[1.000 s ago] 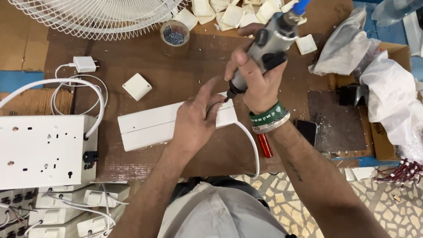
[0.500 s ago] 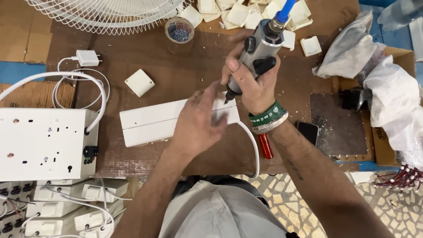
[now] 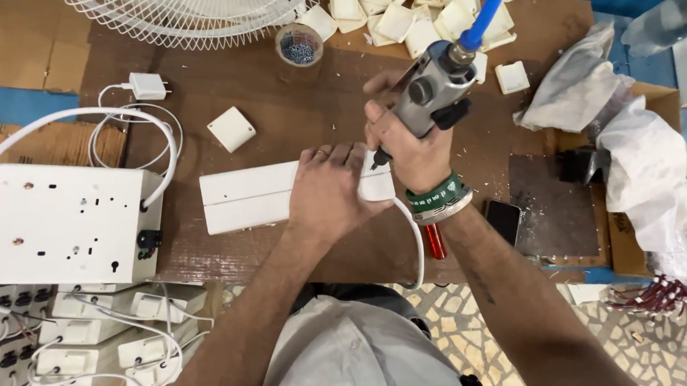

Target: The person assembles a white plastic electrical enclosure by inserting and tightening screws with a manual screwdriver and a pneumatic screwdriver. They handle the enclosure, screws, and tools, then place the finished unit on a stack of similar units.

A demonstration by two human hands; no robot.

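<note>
Brown cardboard covers the workbench (image 3: pixel 292 117), with a white fan grille (image 3: pixel 193 13) at the far edge and a pile of small white square covers (image 3: pixel 397 14) to its right. At the left sits 1 large white switch box (image 3: pixel 55 224) with a white cable looped over it, and more white units are stacked near it.

Near the middle lies the long white extension casing (image 3: pixel 250 196), its long axis running left to right. Its right end sits directly under both hands, and a white cord (image 3: pixel 415 244) curves off that end toward the near edge.

Left hand (image 3: pixel 328 190) lies flat, fingers spread and palm down, pressing the casing's right half to the bench; it grips nothing else. Right hand (image 3: pixel 411 138) is closed tight around a grey pneumatic screwdriver (image 3: pixel 432 90) fed by a blue air hose (image 3: pixel 487 9). The tool tilts from far right down to near left, and its dark tip meets the casing's right end just beside the left fingertips.

Smaller items: a cup of screws (image 3: pixel 299 45), a loose square cover (image 3: pixel 231 128), a white charger plug (image 3: pixel 148 86), a dark phone (image 3: pixel 503 220), a red-handled tool (image 3: pixel 435 241).
</note>
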